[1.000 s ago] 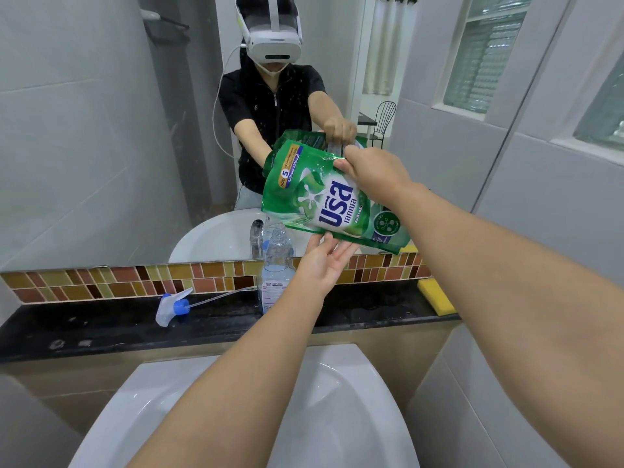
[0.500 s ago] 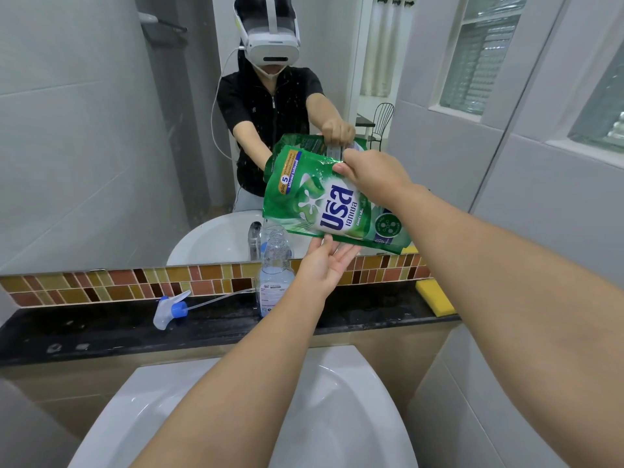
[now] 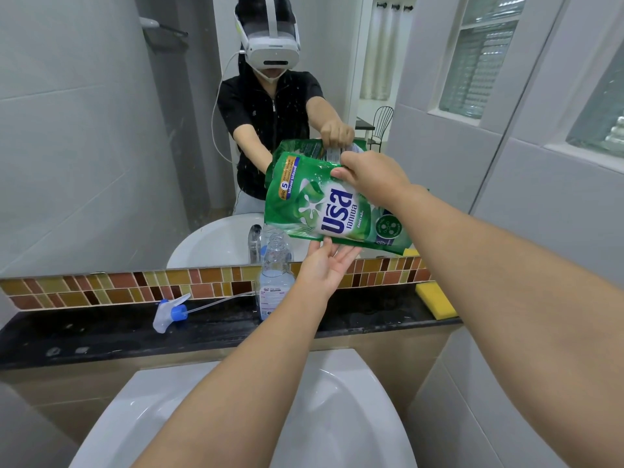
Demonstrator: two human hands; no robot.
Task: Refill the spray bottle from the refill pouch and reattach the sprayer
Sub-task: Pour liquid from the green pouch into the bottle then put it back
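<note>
While tilted as before, refill pouch [image 3: 324,207] nearer spray bottle [image 3: 275,275].

Black ledge [image 3: 101,336] bears sprayer [image 3: 169,314], bottle [image 3: 274,285], seemingly a sponge [image 3: 435,298].

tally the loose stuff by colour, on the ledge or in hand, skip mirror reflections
green: 1, the refill pouch, tilted, held by the right hand and the left hand
clear: 1, the spray bottle, uncapped on the black ledge
white and blue: 1, the sprayer, lying on the ledge
yellow: 1, the sponge
total: 4
</note>
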